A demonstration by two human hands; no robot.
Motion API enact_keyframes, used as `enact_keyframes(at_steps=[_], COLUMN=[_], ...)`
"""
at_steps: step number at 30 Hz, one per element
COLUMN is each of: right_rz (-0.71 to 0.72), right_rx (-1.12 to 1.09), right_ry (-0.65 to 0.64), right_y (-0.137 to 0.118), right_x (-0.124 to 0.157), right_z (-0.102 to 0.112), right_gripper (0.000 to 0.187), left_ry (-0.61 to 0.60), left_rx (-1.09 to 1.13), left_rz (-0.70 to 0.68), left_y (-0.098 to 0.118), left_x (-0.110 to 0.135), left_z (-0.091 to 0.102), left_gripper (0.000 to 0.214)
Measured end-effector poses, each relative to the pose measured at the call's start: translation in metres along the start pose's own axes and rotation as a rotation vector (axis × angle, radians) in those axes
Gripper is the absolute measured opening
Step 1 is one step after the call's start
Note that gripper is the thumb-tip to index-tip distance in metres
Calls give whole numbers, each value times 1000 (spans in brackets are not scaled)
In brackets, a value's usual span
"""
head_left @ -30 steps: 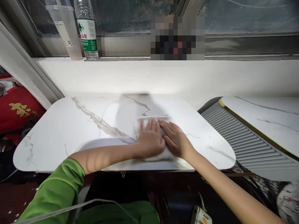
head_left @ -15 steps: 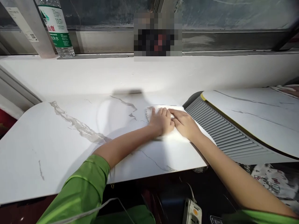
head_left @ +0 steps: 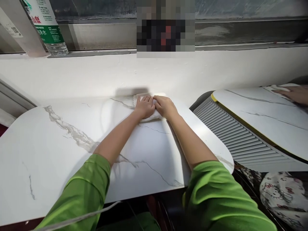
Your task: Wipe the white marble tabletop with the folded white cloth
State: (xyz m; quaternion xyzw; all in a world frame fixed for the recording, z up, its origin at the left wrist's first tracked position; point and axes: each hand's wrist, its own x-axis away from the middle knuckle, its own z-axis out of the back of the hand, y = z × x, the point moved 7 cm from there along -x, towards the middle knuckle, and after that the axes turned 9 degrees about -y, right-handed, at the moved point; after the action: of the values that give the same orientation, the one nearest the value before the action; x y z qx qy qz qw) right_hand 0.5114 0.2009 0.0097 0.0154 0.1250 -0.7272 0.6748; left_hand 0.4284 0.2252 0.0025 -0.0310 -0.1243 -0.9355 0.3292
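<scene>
A white cloth (head_left: pixel 152 117) lies bunched on the white marble-patterned tabletop (head_left: pixel 149 144), near its far edge by the wall. My left hand (head_left: pixel 145 106) presses down on the cloth, fingers pointing forward and holding it against the surface. Beside it, touching at the fingers, my right hand (head_left: pixel 166 106) bears on the cloth's right part with its fingers bent over it. Both forearms reach straight forward across the table. The hands cover much of the cloth.
A labelled water bottle (head_left: pixel 49 30) and a frosted container (head_left: pixel 26 32) stand on the window ledge. At right, another person's hand (head_left: pixel 295 93) rests on a cloth on a second table (head_left: pixel 264 109). A patterned white fabric item (head_left: pixel 281 195) lies below. A pale cord (head_left: pixel 84 218) crosses my left sleeve.
Both hands have slid the cloth leftward and away from me, closer to the wall. At right, more of the other person's hand shows. The view has shifted slightly.
</scene>
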Motion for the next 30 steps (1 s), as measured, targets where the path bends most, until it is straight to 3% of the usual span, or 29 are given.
enact_keyframes(at_steps=[5,14,18,20,23,27,30], right_rz=[46,69,153,187,212,149,110], right_rx=[41,54,11,-27,-101,-175,-194], right_ry=[15,50,68,58,30,2,13], right_y=[-33,-135,-162,-164,-156,-132,-118], right_x=[42,168,201,199,170,99,41], right_z=[0,10,15,16,14,3,-9], right_gripper=[47,53,50,49,48,46,43], left_ry=[-18,15,24,-6,-29,62,128], left_rx=[-11,-9,34,65,105,153,164], left_rz=[-45,-163,-134,-115,-40,93,109], left_y=[4,19,22,21,10,-25,-54], left_x=[49,193,237,241,221,163,116], left_z=[-5,-27,-35,-36,-31,-12,3], left_gripper=[58,59,60,61,60,56,51])
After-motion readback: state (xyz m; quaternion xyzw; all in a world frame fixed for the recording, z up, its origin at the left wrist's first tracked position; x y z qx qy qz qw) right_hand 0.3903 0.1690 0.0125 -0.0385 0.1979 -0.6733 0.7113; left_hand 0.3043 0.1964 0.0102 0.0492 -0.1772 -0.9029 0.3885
